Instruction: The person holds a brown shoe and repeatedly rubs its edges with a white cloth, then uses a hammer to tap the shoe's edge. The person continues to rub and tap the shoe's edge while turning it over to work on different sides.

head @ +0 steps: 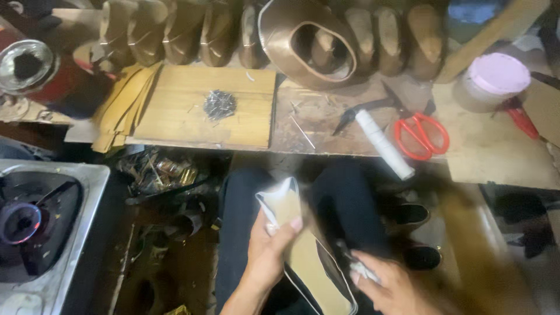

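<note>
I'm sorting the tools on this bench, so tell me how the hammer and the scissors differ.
The hammer has a dark metal head and a white wrapped handle; the scissors have bright red loop handles and dark blades. The hammer lies slanted, its handle end reaching past the bench edge; the scissors lie wholly on the bench, right of that handle. The hammer is the longer. Both lie flat, close together, and neither hand touches them.

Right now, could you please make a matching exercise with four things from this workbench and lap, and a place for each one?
Things:
1. scissors
2. pile of nails
3. pink-lidded tub
4. shoe

Places:
A. on the pale board
B. far right of the bench
C. on the lap, between left hand and right hand
D. beside the white-handled hammer

Pairs: 1-D, 2-A, 3-B, 4-C
</note>
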Motion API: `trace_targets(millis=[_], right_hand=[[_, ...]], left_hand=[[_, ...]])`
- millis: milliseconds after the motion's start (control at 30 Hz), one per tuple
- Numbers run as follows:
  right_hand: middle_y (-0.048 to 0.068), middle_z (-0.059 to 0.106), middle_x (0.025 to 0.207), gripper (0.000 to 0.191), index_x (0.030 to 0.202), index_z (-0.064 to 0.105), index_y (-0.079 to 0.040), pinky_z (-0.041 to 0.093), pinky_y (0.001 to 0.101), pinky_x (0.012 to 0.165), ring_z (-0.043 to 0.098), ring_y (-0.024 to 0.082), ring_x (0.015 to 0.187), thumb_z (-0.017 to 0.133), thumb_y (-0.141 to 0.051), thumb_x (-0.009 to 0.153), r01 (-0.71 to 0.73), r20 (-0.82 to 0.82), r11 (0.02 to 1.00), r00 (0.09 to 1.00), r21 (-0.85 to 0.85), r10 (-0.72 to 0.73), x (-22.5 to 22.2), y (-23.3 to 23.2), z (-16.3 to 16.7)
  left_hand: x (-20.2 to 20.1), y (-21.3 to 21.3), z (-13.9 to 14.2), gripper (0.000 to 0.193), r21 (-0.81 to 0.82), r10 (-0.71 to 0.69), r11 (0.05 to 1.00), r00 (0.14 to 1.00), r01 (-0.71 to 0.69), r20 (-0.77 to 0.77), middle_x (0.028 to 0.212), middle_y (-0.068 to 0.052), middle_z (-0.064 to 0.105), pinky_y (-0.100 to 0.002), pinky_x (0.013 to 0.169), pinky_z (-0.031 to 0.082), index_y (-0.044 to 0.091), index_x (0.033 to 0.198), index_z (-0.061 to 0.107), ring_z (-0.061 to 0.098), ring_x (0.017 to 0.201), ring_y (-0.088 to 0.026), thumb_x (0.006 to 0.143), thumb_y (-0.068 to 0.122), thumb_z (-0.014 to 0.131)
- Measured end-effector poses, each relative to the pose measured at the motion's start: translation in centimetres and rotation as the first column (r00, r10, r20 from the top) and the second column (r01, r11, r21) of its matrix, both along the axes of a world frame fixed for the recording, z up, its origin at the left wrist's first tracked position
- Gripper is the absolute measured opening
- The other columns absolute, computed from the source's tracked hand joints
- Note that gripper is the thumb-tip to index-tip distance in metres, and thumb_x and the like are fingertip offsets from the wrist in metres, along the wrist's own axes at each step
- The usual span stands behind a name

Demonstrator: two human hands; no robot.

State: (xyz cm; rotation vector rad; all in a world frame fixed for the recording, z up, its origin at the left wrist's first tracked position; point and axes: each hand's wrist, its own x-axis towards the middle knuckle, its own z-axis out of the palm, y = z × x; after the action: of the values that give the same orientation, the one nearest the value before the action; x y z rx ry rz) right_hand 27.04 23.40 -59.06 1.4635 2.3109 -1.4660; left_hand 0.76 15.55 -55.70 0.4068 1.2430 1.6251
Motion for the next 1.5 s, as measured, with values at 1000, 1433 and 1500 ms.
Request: trace_targets(millis=[1000, 1433, 1500], right_hand=[[0.018, 0.059, 0.106, 0.071, 0.145, 0.048, 0.001, 0.057, 0.0429, 0.056, 0.068, 0.035, 0.068, 0.068, -0.008, 0.076, -0.509, 0.347, 0.661, 0.861, 0.552, 0.373, -3.2, 5.5, 7.5], [0.008, 0.076, 0.087, 0.030, 0.117, 0.069, -0.008, 0.057, 0.0348, 0.074, 0.075, 0.021, 0.081, 0.063, -0.023, 0.092, -0.009, 0.003, 0.992, 1.000, 0.124, 0.009, -1.6, 4.3, 2.7], [0.007, 0.081, 0.087, 0.027, 0.110, 0.071, -0.008, 0.058, 0.0341, 0.079, 0.078, 0.018, 0.084, 0.063, -0.025, 0.092, -0.064, 0.009, 0.996, 0.998, -0.056, 0.065, -0.9, 6.0, 3.5]], left_hand=[[2.1, 6.1, -2.6, 0.076, -0.037, -0.580, 0.775, 0.688, 0.631, -0.436, 0.150, -0.021, 0.051, -0.038, 0.112, 0.039, 0.004, 0.157, 0.031, 0.051, 0.138, -0.029, 0.093, 0.027, 0.064], [3.7, 5.9, -3.8, 0.058, -0.110, -0.426, 0.870, 0.619, 0.481, -0.659, 0.149, -0.027, 0.053, -0.041, 0.116, 0.038, -0.002, 0.151, 0.042, 0.050, 0.141, -0.039, 0.106, 0.036, 0.041], [4.2, 5.7, -3.5, 0.057, -0.117, -0.424, 0.867, 0.596, 0.484, -0.681, 0.147, -0.028, 0.054, -0.042, 0.114, 0.039, -0.002, 0.150, 0.042, 0.051, 0.139, -0.040, 0.107, 0.036, 0.040]])
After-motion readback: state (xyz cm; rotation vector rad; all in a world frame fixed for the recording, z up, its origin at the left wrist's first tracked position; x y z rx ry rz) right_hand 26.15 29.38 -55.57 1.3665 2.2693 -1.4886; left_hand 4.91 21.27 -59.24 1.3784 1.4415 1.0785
